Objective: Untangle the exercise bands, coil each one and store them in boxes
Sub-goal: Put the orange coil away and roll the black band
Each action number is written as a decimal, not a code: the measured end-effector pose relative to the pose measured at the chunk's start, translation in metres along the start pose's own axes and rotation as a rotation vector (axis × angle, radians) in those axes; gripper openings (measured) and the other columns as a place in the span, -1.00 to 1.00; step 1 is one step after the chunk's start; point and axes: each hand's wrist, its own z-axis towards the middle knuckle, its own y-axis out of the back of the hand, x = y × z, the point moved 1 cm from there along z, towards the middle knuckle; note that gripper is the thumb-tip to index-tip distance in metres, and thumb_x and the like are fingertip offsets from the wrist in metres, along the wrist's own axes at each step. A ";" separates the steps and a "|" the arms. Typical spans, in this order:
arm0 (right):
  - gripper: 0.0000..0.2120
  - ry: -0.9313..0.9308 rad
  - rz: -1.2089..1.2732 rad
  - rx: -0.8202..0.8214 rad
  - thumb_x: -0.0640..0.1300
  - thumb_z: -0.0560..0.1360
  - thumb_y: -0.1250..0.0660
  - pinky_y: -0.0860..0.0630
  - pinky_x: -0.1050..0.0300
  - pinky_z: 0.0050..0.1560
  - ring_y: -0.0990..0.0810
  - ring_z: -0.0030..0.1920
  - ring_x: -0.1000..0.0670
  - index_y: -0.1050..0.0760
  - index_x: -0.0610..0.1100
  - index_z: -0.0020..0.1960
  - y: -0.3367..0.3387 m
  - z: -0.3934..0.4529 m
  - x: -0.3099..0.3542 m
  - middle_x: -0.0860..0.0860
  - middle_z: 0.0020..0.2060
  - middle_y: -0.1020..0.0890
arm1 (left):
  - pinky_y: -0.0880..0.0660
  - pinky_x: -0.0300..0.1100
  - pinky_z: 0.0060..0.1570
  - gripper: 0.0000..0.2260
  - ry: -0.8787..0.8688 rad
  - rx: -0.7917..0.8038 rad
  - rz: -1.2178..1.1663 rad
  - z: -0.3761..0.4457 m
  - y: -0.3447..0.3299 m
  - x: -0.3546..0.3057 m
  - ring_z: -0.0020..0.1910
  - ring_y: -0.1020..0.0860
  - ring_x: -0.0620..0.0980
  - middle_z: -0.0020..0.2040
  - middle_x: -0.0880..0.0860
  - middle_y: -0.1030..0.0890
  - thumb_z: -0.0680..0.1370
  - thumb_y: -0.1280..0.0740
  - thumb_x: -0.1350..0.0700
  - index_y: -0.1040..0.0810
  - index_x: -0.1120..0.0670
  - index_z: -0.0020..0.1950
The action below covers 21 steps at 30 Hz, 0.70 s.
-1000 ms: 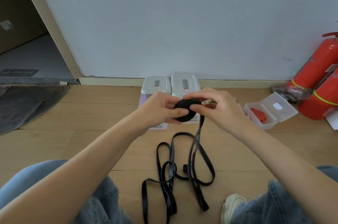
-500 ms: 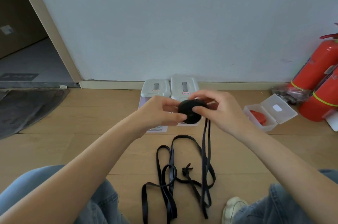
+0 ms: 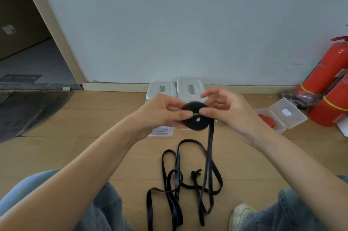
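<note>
Head view, hands: two. The left hand (image 3: 162, 112) has its thumb and fingers curled onto the coil from 9 o'clock. The right hand (image 3: 227, 112) pinches the coil's edge at 3 o'clock with thumb and forefinger; its other fingers (image 3: 211, 93) are loosely spread above.
Head view, coil: one black coil (image 3: 195, 118) of exercise band, a flat disc with a small hole in its middle, held between both hands above the floor (image 3: 75, 146).
Head view, loose band: one black strap (image 3: 209, 155) hangs from the coil at 5 o'clock down to a tangle (image 3: 177, 183) of loops on the floor, with one knot (image 3: 194, 174) in it.
Head view, boxes: two closed grey boxes (image 3: 190, 87) side by side at 12 o'clock against the wall; one open clear box (image 3: 280, 115) at 3 o'clock holding something red (image 3: 266, 119).
Head view, extinguishers: two red extinguishers (image 3: 327, 72) at 2 o'clock.
Head view, shoe: one pale shoe (image 3: 239, 215) at 5 o'clock.
</note>
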 end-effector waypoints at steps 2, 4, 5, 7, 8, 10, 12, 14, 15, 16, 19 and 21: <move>-0.73 -0.026 0.059 -0.077 -0.12 0.30 -0.49 -0.55 0.02 0.01 -0.68 -0.15 -0.02 -0.50 0.00 -0.05 0.003 0.002 -0.003 0.00 -0.18 -0.69 | -0.58 -0.29 -0.14 -0.82 -0.032 -0.123 -0.127 0.002 0.005 -0.002 -0.09 -0.67 -0.02 -0.09 0.11 -0.70 0.48 -0.36 0.24 -0.60 0.21 0.07; -0.78 -0.024 0.069 -0.104 -0.23 0.36 -0.47 -0.56 0.07 -0.08 -0.68 -0.21 -0.03 -0.50 -0.06 -0.07 0.002 0.003 -0.004 -0.04 -0.20 -0.70 | -0.57 -0.31 -0.18 -0.85 -0.063 -0.205 -0.247 0.004 0.008 -0.003 -0.11 -0.67 -0.05 -0.10 0.09 -0.70 0.50 -0.34 0.25 -0.60 0.23 0.04; -0.79 -0.014 0.070 -0.104 -0.25 0.37 -0.46 -0.56 0.14 -0.14 -0.68 -0.23 -0.02 -0.50 -0.08 -0.06 0.000 0.002 -0.004 -0.04 -0.21 -0.70 | -0.57 -0.32 -0.19 -0.87 -0.071 -0.222 -0.278 0.005 0.007 -0.003 -0.12 -0.67 -0.06 -0.12 0.07 -0.70 0.50 -0.33 0.25 -0.60 0.22 0.02; -0.78 0.001 0.073 -0.120 -0.26 0.39 -0.45 -0.56 0.25 -0.20 -0.68 -0.23 -0.01 -0.48 -0.10 -0.04 -0.005 0.002 -0.006 -0.03 -0.21 -0.70 | -0.57 -0.32 -0.17 -0.87 -0.068 -0.240 -0.303 0.006 0.004 0.000 -0.09 -0.67 -0.06 -0.11 0.06 -0.70 0.51 -0.33 0.23 -0.60 0.20 0.02; -0.78 0.005 0.080 -0.132 -0.26 0.39 -0.45 -0.57 0.24 -0.19 -0.69 -0.22 -0.02 -0.47 -0.10 -0.04 -0.007 0.001 -0.007 -0.03 -0.21 -0.70 | -0.57 -0.32 -0.15 -0.86 -0.062 -0.252 -0.313 0.006 0.002 0.002 -0.07 -0.66 -0.05 -0.09 0.07 -0.70 0.51 -0.34 0.22 -0.60 0.19 0.04; -0.78 0.011 0.103 -0.157 -0.27 0.40 -0.44 -0.59 0.18 -0.13 -0.69 -0.20 -0.06 -0.45 -0.08 -0.06 -0.009 0.000 -0.009 -0.05 -0.21 -0.70 | -0.58 -0.29 -0.09 -0.80 -0.051 -0.266 -0.348 0.007 -0.004 0.008 -0.03 -0.66 -0.03 -0.03 0.09 -0.69 0.50 -0.34 0.20 -0.58 0.21 0.10; -0.78 0.018 0.089 -0.180 -0.28 0.40 -0.43 -0.57 0.15 -0.09 -0.69 -0.20 -0.04 -0.46 -0.06 -0.06 -0.007 0.000 -0.008 -0.04 -0.21 -0.70 | -0.58 -0.27 -0.05 -0.77 -0.034 -0.232 -0.376 0.008 -0.007 0.011 -0.01 -0.65 -0.02 0.00 0.11 -0.68 0.49 -0.35 0.21 -0.56 0.22 0.13; -0.76 0.043 0.009 -0.187 -0.29 0.40 -0.42 -0.55 0.16 -0.04 -0.68 -0.16 0.04 -0.53 0.01 -0.05 -0.001 0.001 -0.003 0.02 -0.19 -0.71 | -0.57 -0.27 -0.03 -0.77 -0.005 -0.153 -0.264 0.007 -0.005 0.010 -0.01 -0.65 -0.03 -0.02 0.10 -0.69 0.48 -0.36 0.25 -0.56 0.20 0.14; -0.73 0.066 -0.055 -0.175 -0.29 0.41 -0.41 -0.54 0.19 -0.01 -0.66 -0.12 0.08 -0.56 0.08 -0.05 0.002 0.001 0.000 0.04 -0.17 -0.70 | -0.56 -0.30 -0.02 -0.77 0.014 -0.102 -0.131 0.006 -0.004 0.008 -0.01 -0.65 -0.05 -0.03 0.07 -0.69 0.48 -0.37 0.25 -0.57 0.16 0.13; -0.69 0.088 -0.122 -0.138 -0.29 0.42 -0.39 -0.53 0.25 0.00 -0.64 -0.08 0.13 -0.58 0.14 -0.06 0.004 0.001 0.004 0.07 -0.14 -0.69 | -0.55 -0.34 -0.02 -0.78 0.032 -0.045 -0.002 0.005 -0.004 0.006 -0.01 -0.64 -0.08 -0.04 0.03 -0.70 0.48 -0.38 0.23 -0.58 0.11 0.12; -0.65 0.114 -0.241 0.019 -0.30 0.47 -0.33 -0.48 0.37 0.03 -0.57 0.00 0.17 -0.60 0.17 -0.04 0.000 0.000 0.008 0.07 -0.06 -0.63 | -0.55 -0.35 -0.09 -0.84 0.049 0.070 0.084 0.003 -0.010 0.006 -0.06 -0.65 -0.11 -0.08 0.03 -0.70 0.49 -0.37 0.25 -0.62 0.07 0.02; -0.65 0.115 -0.258 0.034 -0.29 0.48 -0.32 -0.45 0.35 0.04 -0.56 0.00 0.12 -0.60 0.18 -0.03 -0.002 -0.001 0.007 0.08 -0.08 -0.61 | -0.57 -0.33 -0.12 -0.84 0.035 0.062 0.054 0.003 -0.014 0.007 -0.07 -0.66 -0.08 -0.08 0.05 -0.70 0.49 -0.35 0.28 -0.61 0.10 0.03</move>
